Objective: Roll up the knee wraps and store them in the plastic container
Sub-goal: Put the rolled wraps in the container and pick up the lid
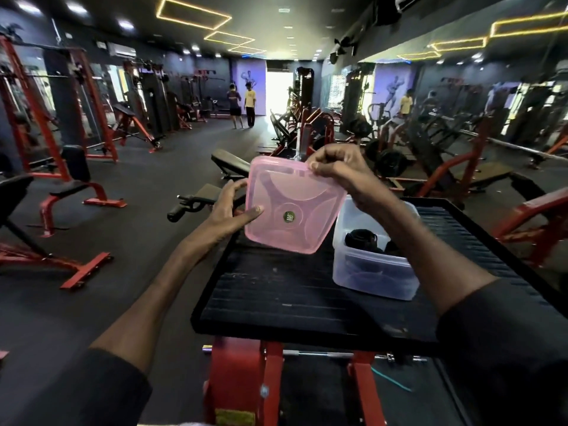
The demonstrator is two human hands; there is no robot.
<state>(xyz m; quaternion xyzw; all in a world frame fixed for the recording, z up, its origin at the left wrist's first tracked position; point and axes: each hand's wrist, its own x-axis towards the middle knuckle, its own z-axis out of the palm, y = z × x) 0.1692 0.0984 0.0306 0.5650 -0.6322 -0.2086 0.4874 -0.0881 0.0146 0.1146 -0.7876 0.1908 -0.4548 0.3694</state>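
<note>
- My left grip [233, 204] pinched the pink lid [295, 207] at its left edge, thumb on its face.
- My right grip [335, 167] pinched the lid's top right corner.
- The lid hung tilted above the table [276, 296], just left of the clear container [375, 272].
- Dark rolled wraps [362, 239] lay inside the container, below my right wrist.

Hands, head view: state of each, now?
Left hand: grips the pink lid at its left edge, thumb on its face.
Right hand: pinches the same lid at its top right corner.
</note>
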